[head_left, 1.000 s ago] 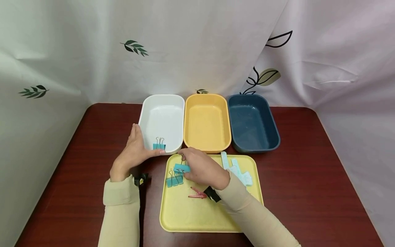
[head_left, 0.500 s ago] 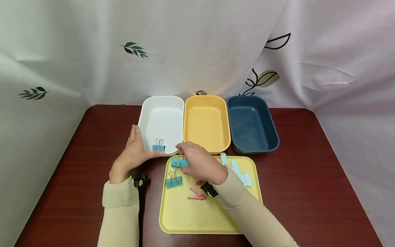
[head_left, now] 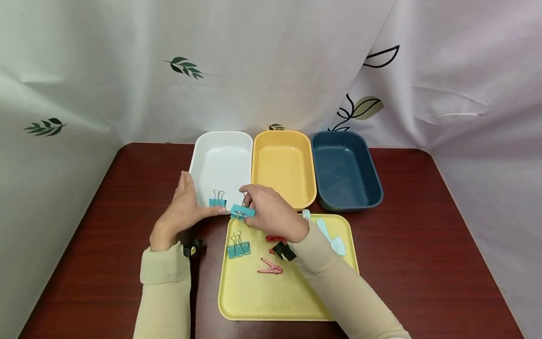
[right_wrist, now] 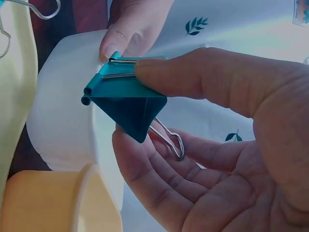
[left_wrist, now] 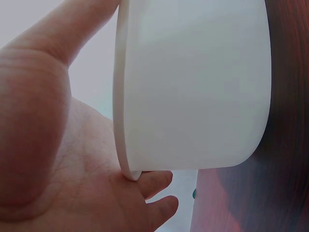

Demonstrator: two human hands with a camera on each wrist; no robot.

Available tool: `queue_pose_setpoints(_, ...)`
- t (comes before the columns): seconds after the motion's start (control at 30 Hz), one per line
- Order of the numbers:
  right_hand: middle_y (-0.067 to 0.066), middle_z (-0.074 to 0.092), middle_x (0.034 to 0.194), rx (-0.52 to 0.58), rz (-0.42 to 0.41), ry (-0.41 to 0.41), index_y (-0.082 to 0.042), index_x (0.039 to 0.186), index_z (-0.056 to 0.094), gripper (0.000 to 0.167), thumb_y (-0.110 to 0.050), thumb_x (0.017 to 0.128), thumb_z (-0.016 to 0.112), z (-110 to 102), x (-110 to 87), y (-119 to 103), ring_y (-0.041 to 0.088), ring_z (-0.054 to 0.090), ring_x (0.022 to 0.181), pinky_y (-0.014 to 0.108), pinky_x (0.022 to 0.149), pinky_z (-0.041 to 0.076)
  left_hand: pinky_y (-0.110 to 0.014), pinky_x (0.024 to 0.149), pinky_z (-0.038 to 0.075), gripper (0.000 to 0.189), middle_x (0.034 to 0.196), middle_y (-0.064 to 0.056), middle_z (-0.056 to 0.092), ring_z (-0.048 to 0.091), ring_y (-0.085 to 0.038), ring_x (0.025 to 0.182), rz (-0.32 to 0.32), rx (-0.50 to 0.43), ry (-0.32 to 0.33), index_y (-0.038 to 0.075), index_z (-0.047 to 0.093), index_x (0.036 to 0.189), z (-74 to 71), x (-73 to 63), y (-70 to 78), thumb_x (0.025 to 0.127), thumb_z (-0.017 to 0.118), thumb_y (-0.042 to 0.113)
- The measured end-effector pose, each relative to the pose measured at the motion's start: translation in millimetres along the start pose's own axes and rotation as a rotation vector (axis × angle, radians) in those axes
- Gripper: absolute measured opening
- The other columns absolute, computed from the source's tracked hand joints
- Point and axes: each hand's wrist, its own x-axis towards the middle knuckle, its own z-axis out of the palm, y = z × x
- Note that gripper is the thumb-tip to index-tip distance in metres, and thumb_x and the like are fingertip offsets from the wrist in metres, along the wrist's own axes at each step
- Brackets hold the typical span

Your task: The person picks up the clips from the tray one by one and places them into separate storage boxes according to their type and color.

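Observation:
My right hand (head_left: 275, 212) pinches a teal binder clip (right_wrist: 128, 94) between thumb and fingers, over the gap between the yellow tray and the white bin. One wire handle of it points down along the fingers in the right wrist view. My left hand (head_left: 179, 212) rests with straight fingers at the near left corner of the white bin (left_wrist: 193, 87), thumb along the front rim. Inside that bin, against its near wall, stands another teal binder clip (head_left: 218, 203). A third teal binder clip (head_left: 239, 249) lies on the yellow tray (head_left: 254, 308).
Right of the white bin stand a yellow bin (head_left: 284, 202) and a dark blue bin (head_left: 346, 202), side by side. On the tray lie a pink clothespin (head_left: 271, 267), red pieces (head_left: 275, 238) partly under the right wrist, and pale blue pieces (head_left: 337, 246). A patterned curtain hangs behind.
My right hand has lifted the binder clip from above the tray up and leftward to the white bin's near right corner. The left hand has stayed at the bin.

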Motion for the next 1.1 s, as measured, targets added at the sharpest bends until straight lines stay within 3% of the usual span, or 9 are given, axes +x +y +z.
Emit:
queue_pose_setpoints(0.7, 0.006, 0.061, 0.111, -0.022, 0.086, 0.059, 0.001, 0.142, 0.049, 0.064, -0.005, 0.084, 0.074, -10.0, 34.1, 3.7, 0.016, 0.057, 0.091, 0.025, 0.074, 0.050, -0.063, 0.114, 0.016, 0.140, 0.159, -0.026, -0.023, -0.011, -0.044, 0.147, 0.024, -0.004, 0.008, -0.008, -0.021, 0.150, -0.6, 0.4, 0.2, 0.078, 0.082, 0.054)
queue_pose_setpoints(1.1, 0.005, 0.062, 0.110, 0.044, 0.110, 0.050, 0.002, 0.143, 0.047, 0.065, -0.005, 0.084, 0.074, -18.0, 52.5, 6.1, 0.016, 0.060, 0.091, 0.022, 0.074, 0.052, -0.062, 0.114, 0.017, 0.140, 0.159, -0.028, -0.021, -0.011, -0.044, 0.147, 0.029, 0.003, 0.008, -0.009, -0.021, 0.150, -1.6, -0.3, 0.6, 0.078, 0.082, 0.053)
